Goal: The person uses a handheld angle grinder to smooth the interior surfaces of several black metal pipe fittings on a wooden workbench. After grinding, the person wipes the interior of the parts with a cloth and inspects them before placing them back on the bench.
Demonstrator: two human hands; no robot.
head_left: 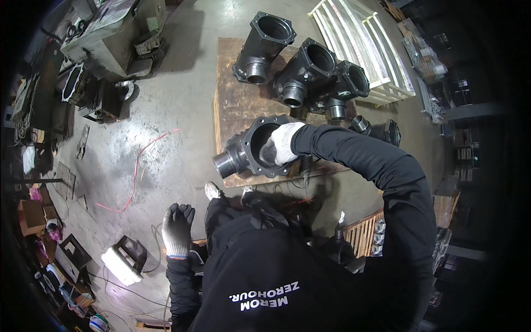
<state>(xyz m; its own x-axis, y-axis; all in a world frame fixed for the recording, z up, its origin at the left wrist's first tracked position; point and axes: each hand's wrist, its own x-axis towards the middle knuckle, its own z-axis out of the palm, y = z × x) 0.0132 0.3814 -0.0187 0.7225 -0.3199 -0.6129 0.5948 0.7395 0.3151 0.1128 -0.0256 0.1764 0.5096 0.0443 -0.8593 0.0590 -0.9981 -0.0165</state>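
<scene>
My right hand [285, 145], in a white glove with a grey coating, reaches over from the right into the round bore of a black metal housing [254, 133]. Its grey fingers look pressed together inside the opening; anything they hold is hidden. The housing lies on a brown wooden board [232, 99], its flanged opening facing up and a bare metal spigot [224, 164] pointing to the lower left. Low on the left, my left hand [178, 229], gloved alike, hangs away from the board. Its fingers are apart and slightly bent, with nothing in them.
Several similar housings [321, 58] stand at the board's far side, another [384, 131] at its right. White crating [359, 50] is behind them. A red cord [136, 166] lies on the concrete floor at left, near a metal workbench [105, 44] and a white-covered piece [120, 268].
</scene>
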